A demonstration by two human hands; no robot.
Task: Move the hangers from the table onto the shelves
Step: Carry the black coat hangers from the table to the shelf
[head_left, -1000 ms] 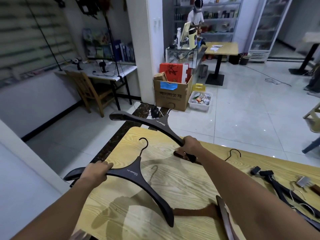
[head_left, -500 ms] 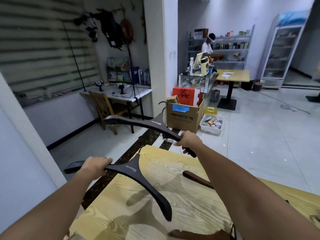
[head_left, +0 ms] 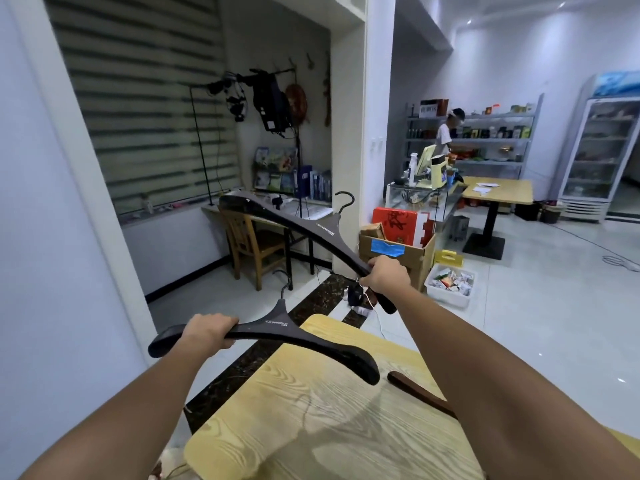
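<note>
Left grip (head_left: 207,331): fingers curled over one arm of the left-hand hanger (head_left: 277,324), near its outer end. Right grip (head_left: 384,276): wrapped round the lower arm of the right-hand hanger (head_left: 322,231), close to the tip. Location: both items are held in the air, touching nothing else. The left-hand one is over the near-left corner of the surface (head_left: 329,431); the right-hand one is higher, out beyond the far edge and above the floor. Handling, as judged: rigid, no flex showing; light enough for one hand each. Held by an arm end, the long body will lever against the wrist, so a hold at the neck below the hook would balance better. The smooth finish may slide in the palm, and the hooks may snag. Appearance: dark brown to black, with broad flared shoulders, small pale lettering at the centre and a dark wire hook. Also present: a reddish-brown hanger (head_left: 415,389) lying on the surface, partly hidden by the right forearm. Stocked shelves (head_left: 495,116) stand at the far wall, well apart.
</note>
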